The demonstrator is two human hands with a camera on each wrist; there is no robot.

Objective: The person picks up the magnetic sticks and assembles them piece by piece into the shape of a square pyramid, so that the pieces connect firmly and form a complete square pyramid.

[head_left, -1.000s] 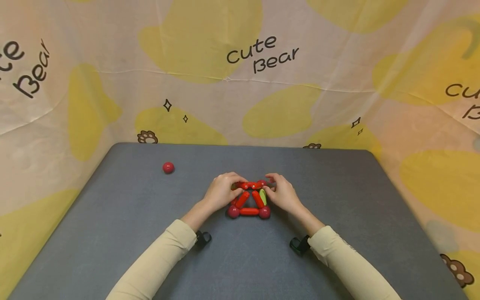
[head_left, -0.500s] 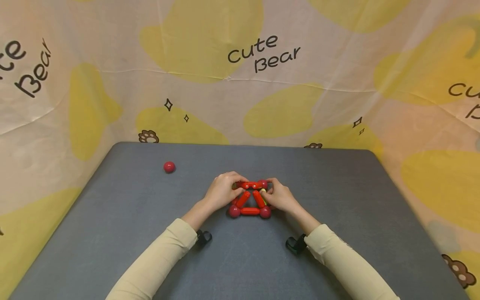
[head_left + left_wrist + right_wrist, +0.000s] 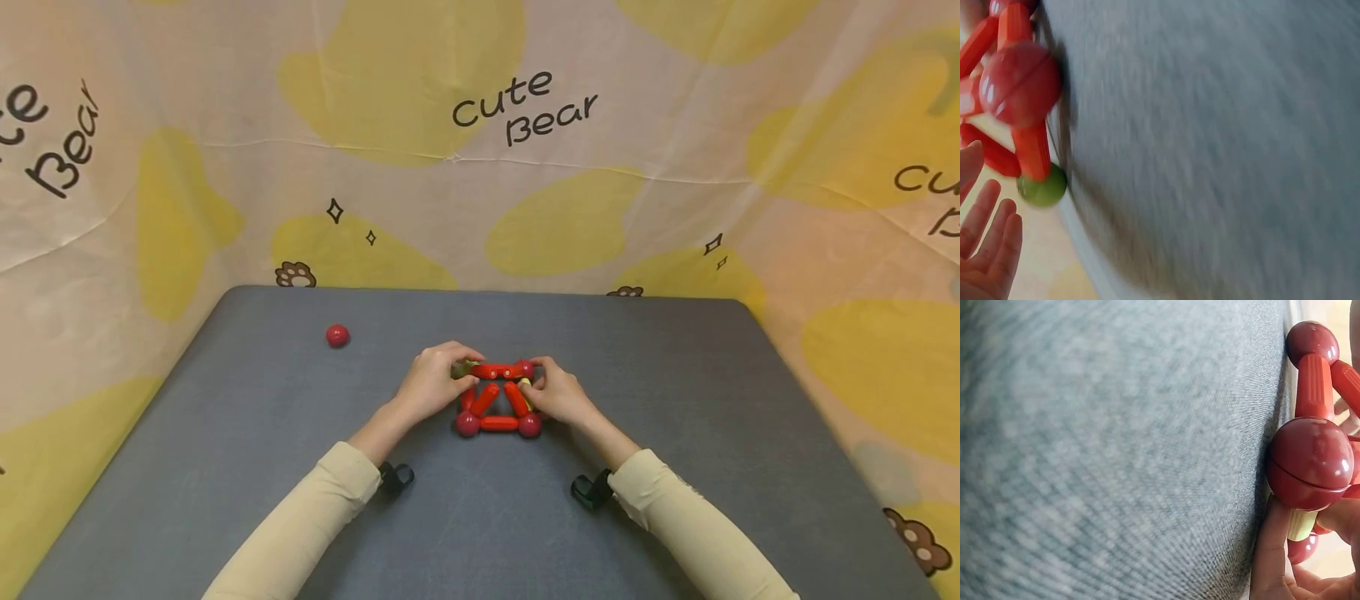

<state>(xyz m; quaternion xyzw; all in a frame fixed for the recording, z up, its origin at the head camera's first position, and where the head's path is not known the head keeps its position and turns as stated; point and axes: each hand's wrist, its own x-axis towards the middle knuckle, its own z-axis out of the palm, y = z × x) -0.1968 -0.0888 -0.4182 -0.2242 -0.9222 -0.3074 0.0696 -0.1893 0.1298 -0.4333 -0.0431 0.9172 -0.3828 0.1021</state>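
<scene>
A magnetic-type building frame of red rods and balls stands mid-table, with a red rod point(image 3: 498, 423) joining its two front balls point(image 3: 468, 423). Two more red rods point(image 3: 486, 400) lean inward, their upper ends free. At the back left corner is a green ball point(image 3: 1044, 185), attached to red rods. My left hand point(image 3: 432, 379) is beside that corner, its fingers point(image 3: 1005, 247) extended and apart from the ball in the left wrist view. On the right side, my right hand point(image 3: 561, 392) pinches a light green rod point(image 3: 1302, 525) between thumb and finger, between two dark red balls point(image 3: 1311, 464).
A loose red ball point(image 3: 337, 336) lies toward the back left of the grey table point(image 3: 300, 467). A patterned cloth point(image 3: 420, 200) hangs behind and along both sides. Dark wrist-camera mounts point(image 3: 592, 490) sit under the sleeve cuffs.
My right hand has closed its fingers on the light green rod. My left hand has drawn slightly left from the back corner, baring the green ball. The frame stays in place.
</scene>
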